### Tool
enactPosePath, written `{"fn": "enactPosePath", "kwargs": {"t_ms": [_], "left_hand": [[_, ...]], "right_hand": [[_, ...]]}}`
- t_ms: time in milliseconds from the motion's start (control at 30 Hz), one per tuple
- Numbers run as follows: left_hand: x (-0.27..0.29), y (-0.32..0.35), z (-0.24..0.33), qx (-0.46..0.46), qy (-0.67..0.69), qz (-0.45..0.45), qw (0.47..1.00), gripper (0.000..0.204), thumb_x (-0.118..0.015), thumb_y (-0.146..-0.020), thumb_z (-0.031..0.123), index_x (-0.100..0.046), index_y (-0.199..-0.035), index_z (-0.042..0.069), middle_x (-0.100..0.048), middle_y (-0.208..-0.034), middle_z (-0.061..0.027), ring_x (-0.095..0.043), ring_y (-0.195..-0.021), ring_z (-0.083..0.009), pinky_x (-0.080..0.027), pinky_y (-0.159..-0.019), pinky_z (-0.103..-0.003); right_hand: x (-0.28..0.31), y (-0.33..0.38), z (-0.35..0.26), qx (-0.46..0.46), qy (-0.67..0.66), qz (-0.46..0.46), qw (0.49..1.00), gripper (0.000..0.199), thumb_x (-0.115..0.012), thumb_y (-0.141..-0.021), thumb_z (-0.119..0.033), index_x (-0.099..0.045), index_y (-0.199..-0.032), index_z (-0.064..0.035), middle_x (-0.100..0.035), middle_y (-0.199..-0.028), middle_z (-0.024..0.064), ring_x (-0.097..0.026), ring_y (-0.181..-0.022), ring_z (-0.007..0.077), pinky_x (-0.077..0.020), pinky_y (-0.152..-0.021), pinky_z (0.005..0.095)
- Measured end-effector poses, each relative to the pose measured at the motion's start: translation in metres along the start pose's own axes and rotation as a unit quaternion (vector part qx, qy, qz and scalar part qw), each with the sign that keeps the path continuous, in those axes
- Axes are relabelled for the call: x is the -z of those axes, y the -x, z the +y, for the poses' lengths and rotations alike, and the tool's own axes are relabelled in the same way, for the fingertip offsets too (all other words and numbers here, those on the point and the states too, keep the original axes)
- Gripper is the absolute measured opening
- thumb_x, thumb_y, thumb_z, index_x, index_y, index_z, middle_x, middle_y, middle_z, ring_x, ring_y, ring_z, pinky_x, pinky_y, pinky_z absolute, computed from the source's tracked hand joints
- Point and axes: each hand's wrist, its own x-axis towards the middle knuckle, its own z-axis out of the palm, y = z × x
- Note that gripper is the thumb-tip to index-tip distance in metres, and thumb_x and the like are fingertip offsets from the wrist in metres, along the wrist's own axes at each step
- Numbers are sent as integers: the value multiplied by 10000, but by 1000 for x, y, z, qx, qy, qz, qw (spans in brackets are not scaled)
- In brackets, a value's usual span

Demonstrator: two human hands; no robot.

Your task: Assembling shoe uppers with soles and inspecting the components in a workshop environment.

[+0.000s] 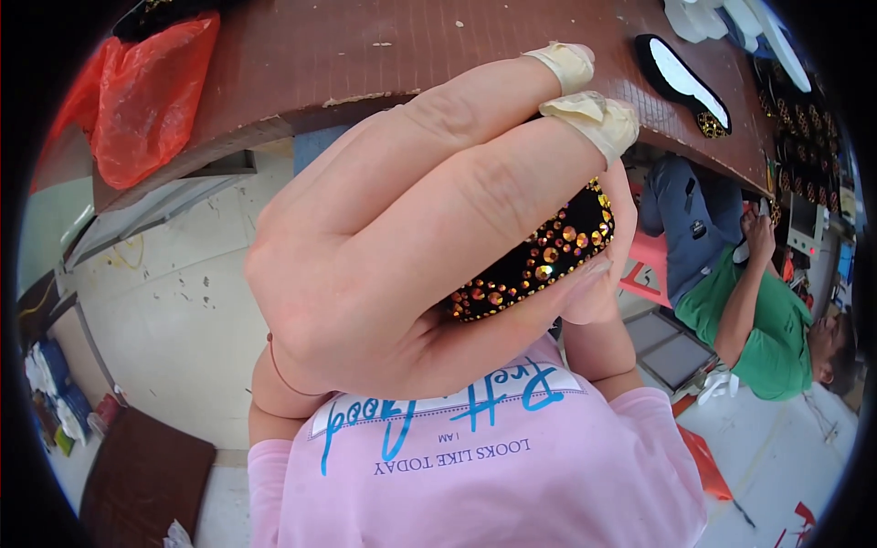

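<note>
My left hand [393, 228] fills the middle of the view, close up, with cream tape wrapped round two fingertips. Its fingers and thumb are closed round a black piece studded with gold and orange rhinestones [548, 256], perhaps part of a shoe. Behind the piece, my right hand [594, 297] grips its right end; most of those fingers are hidden. Only a curved, stone-covered face of the piece shows between the hands, so its full shape cannot be made out.
Beyond my hands runs a brown table [311, 46] with a worn edge. A red plastic bag [164, 100] hangs over its left side. On the right lie a black-and-white sole-shaped piece [683, 82] and several studded black pieces [808, 137]. A person in green [749, 310] sits at right.
</note>
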Motion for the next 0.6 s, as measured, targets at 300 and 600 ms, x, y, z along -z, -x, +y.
{"fn": "enactPosePath", "kwargs": {"t_ms": [300, 600], "left_hand": [[-2, 5, -12, -11, -5, 15, 1000, 421, -681, -748, 204, -623, -1085, -42, -559, -1170, -217, -581, -972, -297, -481, -856, -342], [-14, 13, -16, 6, 2, 93, 996, 551, -660, -748, 182, -503, -1198, -94, -543, -1198, -270, -565, -1082, -355, -459, -944, -407]], "right_hand": [[-5, -4, -3, -39, -85, 69, 993, 679, -657, -761, -194, -380, -1324, 67, -537, -1236, 195, -570, -1058, 264, -445, -920, 324], [-8, -7, -11, -66, -130, 67, 987, 628, -592, -815, -184, -349, -1347, 44, -539, -1225, 185, -558, -1060, 247, -439, -917, 330]]}}
